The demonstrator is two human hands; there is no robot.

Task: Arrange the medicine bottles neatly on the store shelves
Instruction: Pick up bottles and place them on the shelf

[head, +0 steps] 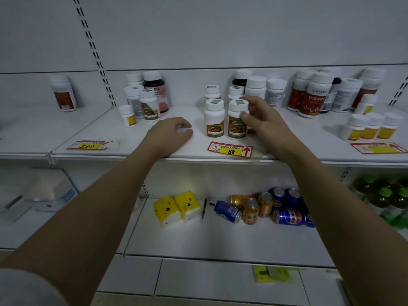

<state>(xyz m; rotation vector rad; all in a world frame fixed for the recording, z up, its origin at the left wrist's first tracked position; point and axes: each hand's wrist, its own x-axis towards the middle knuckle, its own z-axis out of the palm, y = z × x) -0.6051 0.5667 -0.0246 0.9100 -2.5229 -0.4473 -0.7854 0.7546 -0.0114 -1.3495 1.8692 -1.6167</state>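
A: What's the left hand (174, 131) doing, at nine o'clock of the block?
B: Resting on the shelf (123, 138), fingers loosely curled, holding nothing.
A: And the right hand (262, 120)?
B: Its fingers pinch the front-right bottle (237, 124) by the cap. I'd nudge it flush beside its neighbour (214, 122), label forward.

Dim light; white metal shelving (220, 154), white back panel (220, 29).
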